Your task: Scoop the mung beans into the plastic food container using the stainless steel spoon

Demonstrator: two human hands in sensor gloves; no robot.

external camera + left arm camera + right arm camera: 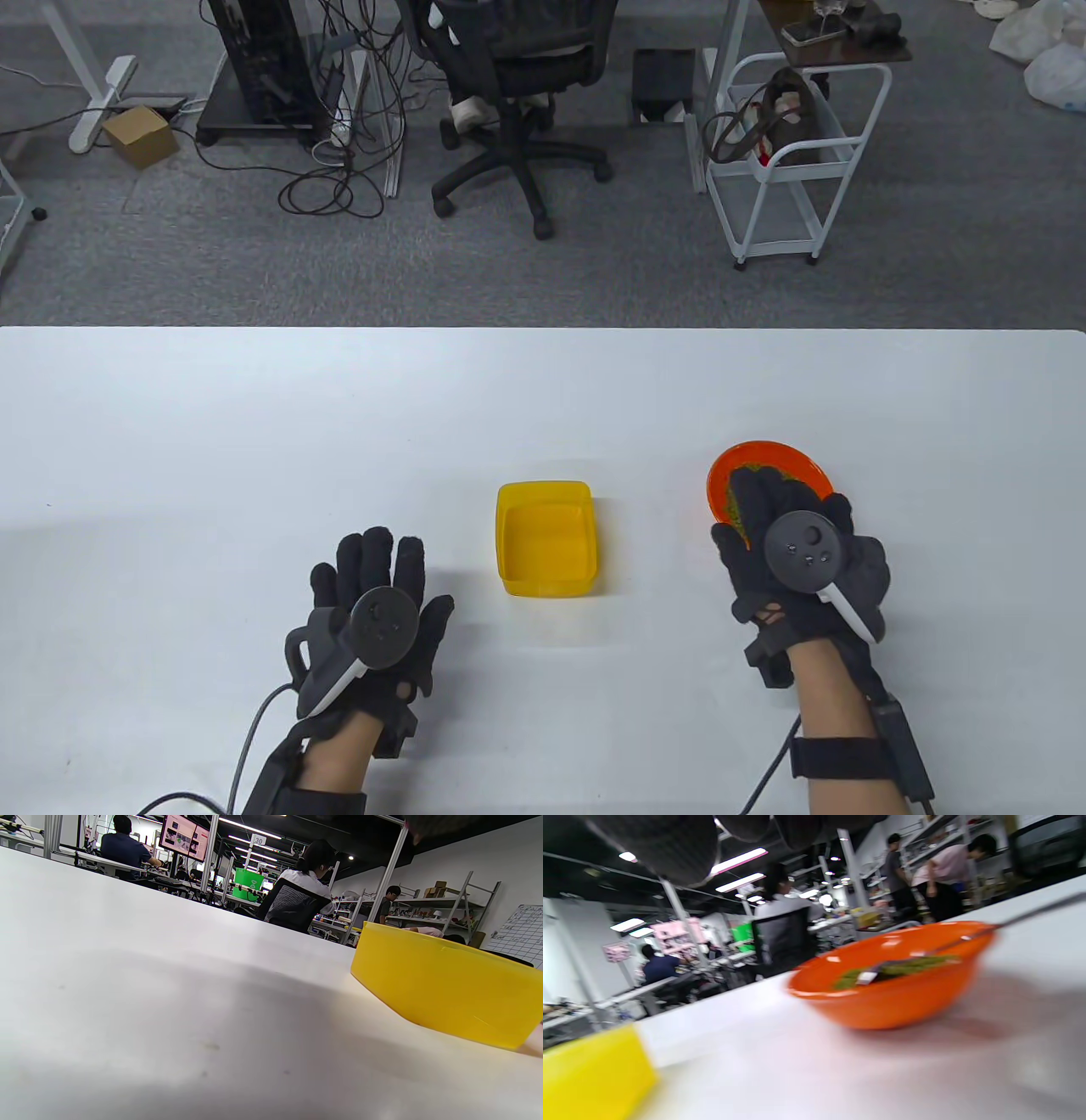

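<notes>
A yellow plastic container [547, 539] stands empty in the middle of the white table [254, 424]. An orange bowl [768, 454] of green mung beans [785, 469] stands to its right. My right hand [764, 501] hovers over the bowl's near side, fingers stretched out, holding nothing. In the right wrist view the steel spoon [967, 938] lies in the bowl [891, 1001] on the beans [903, 965], its handle over the rim to the right; my fingers [670, 849] hang above, apart from it. My left hand [382, 564] rests flat and spread on the table, left of the container [445, 993].
The container's corner shows at the bottom left of the right wrist view [589, 1077]. Beyond the table's far edge stand an office chair [517, 76] and a white cart [789, 161].
</notes>
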